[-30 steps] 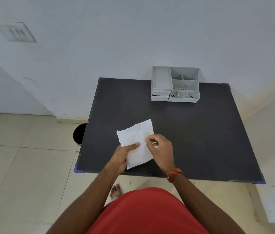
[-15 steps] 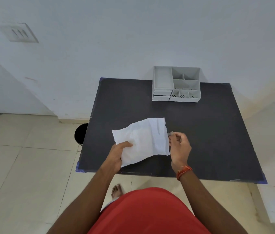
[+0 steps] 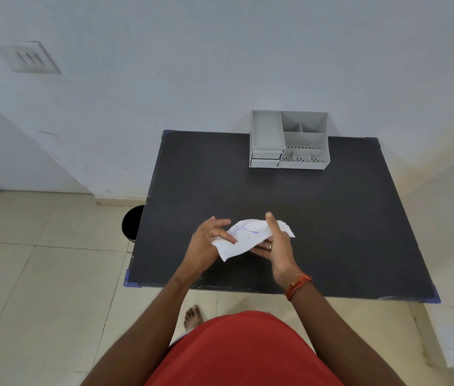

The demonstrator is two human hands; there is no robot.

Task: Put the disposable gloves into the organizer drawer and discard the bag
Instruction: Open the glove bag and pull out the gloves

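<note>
A white bag (image 3: 248, 238) with faint blue print is held flat above the near middle of the black table (image 3: 331, 218). My right hand (image 3: 276, 246) grips it from the right, thumb on top and fingers under it. My left hand (image 3: 207, 240) touches its left end with spread fingers, one fingertip pressing on the bag. No gloves show outside the bag. The grey organizer (image 3: 289, 140) stands at the table's far edge against the wall, with two shut drawers (image 3: 265, 158) at its front left.
A black bin (image 3: 132, 222) stands on the tiled floor by the table's left edge. A white wall runs behind the table. My bare foot (image 3: 193, 316) shows below the near table edge.
The bag has turned from upright and spread out to lying flat between my hands. My right hand has moved in from the bag's right edge and taken it from beneath; my left hand's grip has loosened.
</note>
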